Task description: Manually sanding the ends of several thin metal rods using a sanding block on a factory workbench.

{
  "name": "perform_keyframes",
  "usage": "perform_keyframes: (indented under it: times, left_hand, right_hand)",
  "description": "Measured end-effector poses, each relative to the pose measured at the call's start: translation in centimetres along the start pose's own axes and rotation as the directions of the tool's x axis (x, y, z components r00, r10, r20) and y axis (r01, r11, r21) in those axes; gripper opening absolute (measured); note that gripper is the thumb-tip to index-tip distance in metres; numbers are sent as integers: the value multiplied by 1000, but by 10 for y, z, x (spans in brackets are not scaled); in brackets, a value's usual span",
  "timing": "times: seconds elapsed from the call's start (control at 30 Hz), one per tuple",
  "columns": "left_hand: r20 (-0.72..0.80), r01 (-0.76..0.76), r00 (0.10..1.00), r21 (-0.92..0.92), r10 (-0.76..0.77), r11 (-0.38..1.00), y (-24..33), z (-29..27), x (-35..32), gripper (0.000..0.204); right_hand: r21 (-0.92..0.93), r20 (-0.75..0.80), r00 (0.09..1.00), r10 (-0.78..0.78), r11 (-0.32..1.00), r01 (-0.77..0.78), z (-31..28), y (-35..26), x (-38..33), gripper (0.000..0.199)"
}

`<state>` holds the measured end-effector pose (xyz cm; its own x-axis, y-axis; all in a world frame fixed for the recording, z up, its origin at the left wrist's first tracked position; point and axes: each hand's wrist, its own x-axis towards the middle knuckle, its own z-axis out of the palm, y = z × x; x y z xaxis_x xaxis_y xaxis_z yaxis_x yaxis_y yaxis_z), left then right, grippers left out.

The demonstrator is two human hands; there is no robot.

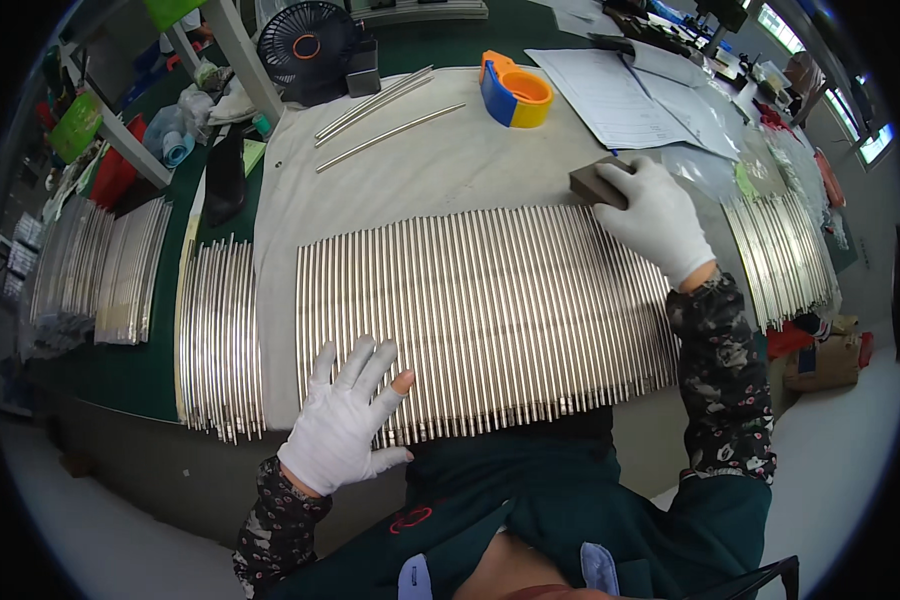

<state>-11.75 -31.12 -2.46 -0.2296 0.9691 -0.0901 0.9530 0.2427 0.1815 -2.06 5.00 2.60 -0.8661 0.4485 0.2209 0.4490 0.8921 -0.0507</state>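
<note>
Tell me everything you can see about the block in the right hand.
The block is a small, dark grey-brown rectangular pad, matte and slightly rough-looking, perhaps an abrasive sponge. The gloved right hand grips it from the right, fingers curled over its top. It sits at the far right end of the wide row of shiny metal rods, resting on or just above their tips where they meet the white cloth. Its underside is hidden.
</note>
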Motion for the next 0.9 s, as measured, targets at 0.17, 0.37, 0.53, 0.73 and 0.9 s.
perform_keyframes:
  times: [0.17, 0.37, 0.53, 0.73, 0.9]
  left_hand:
    - [-25, -26, 999, 6, 26, 1000, -2, 6, -1, 97]
    - [-35, -54, 998, 40, 56, 998, -7, 15, -4, 94]
    - [-31, -42, 999, 25, 43, 999, 10, 12, -1, 97]
    - [-59, -95, 994, -79, 91, 992, 79, 2, 41, 96]
    - [-81, -166, 985, -145, 155, 976, 105, 16, 90, 94]
  right_hand:
    - [-78, -196, 965, 173, 978, -191, 23, 116, -57, 52]
    - [-232, -172, 962, 212, 940, -249, 48, 165, -90, 63]
    - [-64, -90, 995, -32, 998, 27, 7, 110, -103, 81]
    - [211, 190, 883, -429, 897, 390, 3, 48, -147, 97]
    - [152, 209, 891, -404, 913, 378, 14, 60, -155, 98]
